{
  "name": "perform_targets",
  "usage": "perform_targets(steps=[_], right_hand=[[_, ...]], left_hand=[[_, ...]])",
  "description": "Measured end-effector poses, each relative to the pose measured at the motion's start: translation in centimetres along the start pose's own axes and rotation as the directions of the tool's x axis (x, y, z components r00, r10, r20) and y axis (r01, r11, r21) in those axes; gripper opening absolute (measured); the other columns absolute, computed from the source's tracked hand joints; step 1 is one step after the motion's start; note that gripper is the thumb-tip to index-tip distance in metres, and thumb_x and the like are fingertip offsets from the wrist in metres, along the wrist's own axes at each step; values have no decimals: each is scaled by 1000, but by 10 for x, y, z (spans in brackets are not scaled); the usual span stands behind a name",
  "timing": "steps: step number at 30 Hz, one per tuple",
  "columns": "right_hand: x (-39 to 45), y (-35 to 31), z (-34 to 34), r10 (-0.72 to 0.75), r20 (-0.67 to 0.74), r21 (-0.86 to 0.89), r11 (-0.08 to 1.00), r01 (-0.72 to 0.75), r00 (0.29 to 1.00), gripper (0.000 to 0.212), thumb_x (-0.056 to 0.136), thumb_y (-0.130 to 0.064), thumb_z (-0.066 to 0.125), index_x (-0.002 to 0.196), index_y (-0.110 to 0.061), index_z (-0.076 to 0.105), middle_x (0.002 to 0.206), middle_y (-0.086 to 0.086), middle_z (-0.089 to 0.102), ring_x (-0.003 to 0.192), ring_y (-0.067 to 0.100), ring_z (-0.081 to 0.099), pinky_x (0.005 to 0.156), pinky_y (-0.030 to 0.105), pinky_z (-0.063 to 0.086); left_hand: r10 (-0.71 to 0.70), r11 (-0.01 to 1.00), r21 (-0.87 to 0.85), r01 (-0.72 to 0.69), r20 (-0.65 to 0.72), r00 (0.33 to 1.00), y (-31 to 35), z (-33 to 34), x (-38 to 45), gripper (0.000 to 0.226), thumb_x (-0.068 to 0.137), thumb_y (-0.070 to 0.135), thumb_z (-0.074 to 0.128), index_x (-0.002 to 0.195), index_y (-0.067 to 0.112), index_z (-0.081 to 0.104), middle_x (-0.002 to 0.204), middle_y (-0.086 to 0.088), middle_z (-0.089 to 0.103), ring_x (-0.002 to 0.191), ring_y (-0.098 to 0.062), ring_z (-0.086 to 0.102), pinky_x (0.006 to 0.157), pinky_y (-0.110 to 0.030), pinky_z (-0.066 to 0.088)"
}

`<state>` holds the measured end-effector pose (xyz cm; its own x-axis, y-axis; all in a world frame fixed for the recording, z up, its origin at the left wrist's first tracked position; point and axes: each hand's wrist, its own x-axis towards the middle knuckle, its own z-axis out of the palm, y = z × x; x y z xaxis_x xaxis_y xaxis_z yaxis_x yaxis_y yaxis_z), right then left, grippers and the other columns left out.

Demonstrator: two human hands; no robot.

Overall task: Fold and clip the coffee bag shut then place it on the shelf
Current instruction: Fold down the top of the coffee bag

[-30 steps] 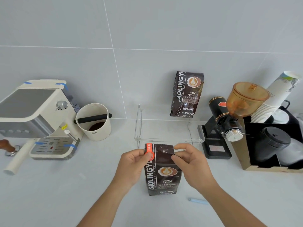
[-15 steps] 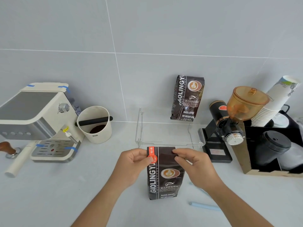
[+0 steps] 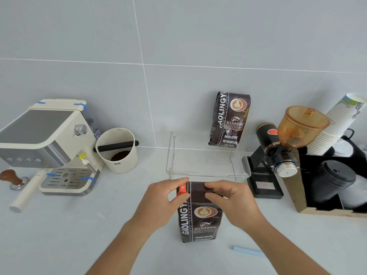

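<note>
Head view: pale grey counter (image 3: 59, 235) under a grey tiled wall (image 3: 178, 36). From the left: espresso machine (image 3: 47, 143), cream knock box (image 3: 117, 150). Left hand (image 3: 160, 201) pinches an orange clip (image 3: 182, 189) at the upright coffee bag (image 3: 198, 215), right hand (image 3: 232, 203) pinches its folded top; clear shelf (image 3: 206, 171) just behind; grinder (image 3: 282, 147).

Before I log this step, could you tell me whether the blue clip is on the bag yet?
No, the blue clip lies on the counter.

coffee bags: 2 (image 3: 200, 215) (image 3: 230, 119) | hands: 2 (image 3: 158, 203) (image 3: 236, 205) | espresso machine: 1 (image 3: 45, 143) | grinder: 1 (image 3: 278, 153)
</note>
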<state>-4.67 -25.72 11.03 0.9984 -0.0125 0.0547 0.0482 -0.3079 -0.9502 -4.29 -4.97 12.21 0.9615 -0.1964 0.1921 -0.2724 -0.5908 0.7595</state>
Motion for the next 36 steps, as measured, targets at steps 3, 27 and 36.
perform_targets(steps=[3, 27, 36], right_hand=[[0, -1, 0, -35, 36, -83, 996, 38, 999, 43, 76, -7, 79, 73, -49, 72, 89, -19, 76, 81, 2, 72, 81, 19, 56], [3, -3, -1, -124, 105, -171, 975, 141, 987, 24, 80, -9, 74, 69, -30, 71, 88, -6, 66, 79, 14, 61, 66, 27, 50], [4, -11, -6, 57, 137, -146, 989, -37, 989, 24, 81, -12, 74, 67, -31, 72, 79, -13, 76, 70, -2, 67, 66, 7, 47]], left_hand=[[39, 997, 63, -40, 24, 999, -3, -1, 2, 34, 83, 27, 71, 117, 28, 68, 99, 25, 63, 93, 22, 51, 86, 0, 37], [-103, 955, -258, 150, 185, 977, -12, 5, 13, 22, 81, 10, 73, 71, 29, 76, 76, 3, 76, 64, -2, 66, 63, -14, 50], [-157, 932, -292, 215, 208, 965, -17, 2, 16, 16, 78, 12, 77, 65, 22, 77, 66, -1, 76, 60, -8, 65, 62, -21, 51]])
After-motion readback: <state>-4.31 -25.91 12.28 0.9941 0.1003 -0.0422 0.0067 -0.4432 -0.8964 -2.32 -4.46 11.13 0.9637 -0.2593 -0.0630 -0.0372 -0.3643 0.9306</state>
